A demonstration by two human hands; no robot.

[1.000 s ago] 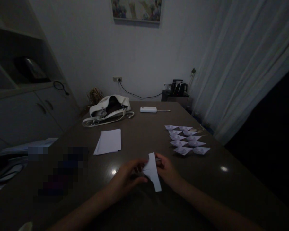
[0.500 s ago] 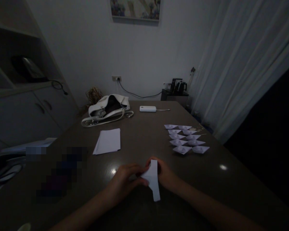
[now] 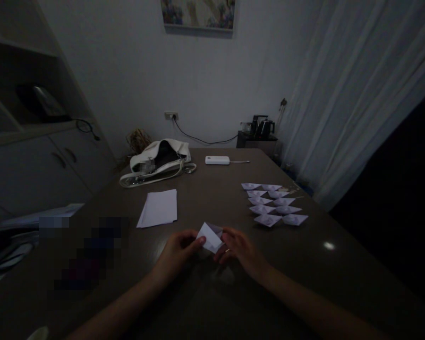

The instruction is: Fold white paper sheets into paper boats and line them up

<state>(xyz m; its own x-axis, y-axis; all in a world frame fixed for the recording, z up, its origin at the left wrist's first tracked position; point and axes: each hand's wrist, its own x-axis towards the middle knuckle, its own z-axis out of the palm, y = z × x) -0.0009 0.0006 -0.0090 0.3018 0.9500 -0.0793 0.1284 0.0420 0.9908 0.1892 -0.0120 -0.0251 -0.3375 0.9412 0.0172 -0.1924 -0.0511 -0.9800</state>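
A small folded sheet of white paper [image 3: 209,237] is held up above the table in front of me, its folds partly opened. My left hand [image 3: 179,250] pinches its left side between thumb and fingers. On the right, the fingers of my right hand [image 3: 239,250] are curled against the paper's other edge; a ring shows on one finger. Several white paper boats [image 3: 267,220] stand in two columns to the right. Beyond my left hand lies a stack of white paper sheets [image 3: 159,208].
A white handbag [image 3: 159,160] lies at the table's far left, near a white power bank [image 3: 217,160] with a short cable. Behind the far right corner, a kettle [image 3: 265,127] stands on a low cabinet. A pale curtain [image 3: 326,94] hangs along the right.
The folded paper has turned from a long upright strip with pointed sides into a compact, diamond-like shape. Both hands have shifted their grip to its left and right sides.
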